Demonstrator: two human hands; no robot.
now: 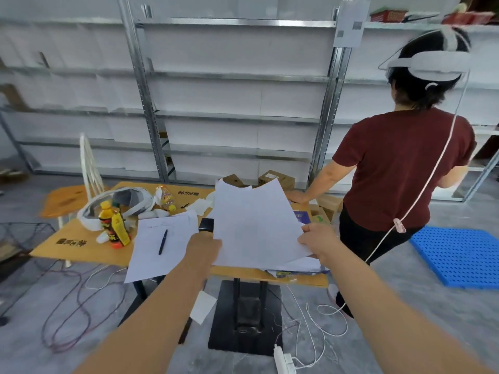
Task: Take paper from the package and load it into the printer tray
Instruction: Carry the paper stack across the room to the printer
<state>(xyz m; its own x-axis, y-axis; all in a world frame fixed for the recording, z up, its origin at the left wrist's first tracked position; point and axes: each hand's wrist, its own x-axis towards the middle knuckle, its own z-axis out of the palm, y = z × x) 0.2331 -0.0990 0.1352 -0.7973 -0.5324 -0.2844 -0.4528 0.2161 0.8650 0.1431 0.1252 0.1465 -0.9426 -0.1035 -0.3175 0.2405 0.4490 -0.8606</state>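
Your left hand (203, 245) and right hand (318, 242) each grip a side edge of a thin stack of paper (256, 225), holding it tilted up above the table (81, 238). Under it, the opened package (297, 269) lies at the table's near edge. A pen (162, 242) rests on a loose sheet (151, 255) just left. Another person (399, 168) stands beyond the table's right end.

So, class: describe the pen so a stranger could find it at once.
Start at the orange table. Left of the held-up sheets, a large white sheet overhangs the near edge. The pen lies on it: the only slim dark stick there.
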